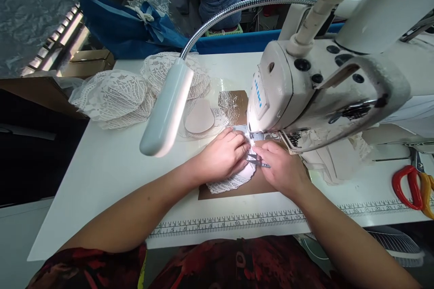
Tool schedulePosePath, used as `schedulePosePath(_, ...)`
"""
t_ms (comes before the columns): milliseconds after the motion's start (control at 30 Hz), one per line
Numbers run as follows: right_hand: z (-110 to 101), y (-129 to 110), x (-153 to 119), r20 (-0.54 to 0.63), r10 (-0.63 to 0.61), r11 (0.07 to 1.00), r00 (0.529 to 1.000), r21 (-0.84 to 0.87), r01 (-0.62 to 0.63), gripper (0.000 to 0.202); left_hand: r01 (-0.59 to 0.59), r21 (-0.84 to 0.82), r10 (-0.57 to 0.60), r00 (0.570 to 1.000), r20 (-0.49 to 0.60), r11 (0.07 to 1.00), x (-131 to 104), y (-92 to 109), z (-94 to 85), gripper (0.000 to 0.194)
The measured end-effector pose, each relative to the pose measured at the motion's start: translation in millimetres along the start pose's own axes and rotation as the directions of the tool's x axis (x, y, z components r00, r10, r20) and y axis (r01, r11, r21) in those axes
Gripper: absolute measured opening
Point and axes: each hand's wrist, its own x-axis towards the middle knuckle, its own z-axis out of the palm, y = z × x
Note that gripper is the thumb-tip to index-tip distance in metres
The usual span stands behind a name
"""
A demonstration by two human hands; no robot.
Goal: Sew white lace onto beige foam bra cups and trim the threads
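My left hand (224,156) lies flat on a white lace piece (233,181), pressing it onto the brown plate under the head of the white sewing machine (288,95). My right hand (283,167) rests beside it and holds small metal tweezers (259,161) that point left toward the needle area. The needle itself is hidden behind the machine head and my fingers.
Stacks of lace cups (115,97) lie at the back left, with a single cup (200,117) under the gooseneck lamp (167,108). Red and yellow scissors (412,187) lie at the right. A ruler strip (237,222) runs along the table's front edge. A person sits behind the table.
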Motion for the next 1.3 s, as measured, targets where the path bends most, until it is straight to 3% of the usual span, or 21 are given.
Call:
schedulePosePath(367, -0.8, -2.0, 0.8, -0.016, -0.028, 0.998, 0.999, -0.051, 0.027, 0.049, 0.032, 0.076, -0.035, 0.999, 0.039, 0.997, 1.2, -5.3, -6.4, 0.035)
schedulePosePath(600, 3.3, 1.5, -0.9, -0.056, -0.074, 0.997, 0.996, -0.017, 0.073, 0.046, -0.106, 0.11, 0.1, 0.993, 0.062, 0.988, -2.0, -5.9, -7.8, 0.03)
schedulePosePath(767, 3.1, -0.6, -0.1, -0.075, -0.069, 0.997, 0.995, -0.04, 0.067, 0.045, -0.101, 0.092, 0.097, 0.994, 0.054, 0.991, -2.3, -9.2, -6.6, 0.03)
schedulePosePath(1100, 5.4, -3.1, 0.9, -0.158, -0.038, 0.999, 0.987, 0.014, 0.041, 0.045, 0.027, 0.084, -0.03, 0.999, 0.033, 0.996, -5.2, -14.5, -0.8, 0.037)
schedulePosePath(1300, 5.2, -4.0, -2.4, -0.309, -0.155, 0.968, 0.938, 0.142, 0.206, 0.039, 0.163, 0.051, -0.166, 0.984, 0.057, 0.985, -8.9, -1.4, -2.3, 0.04)
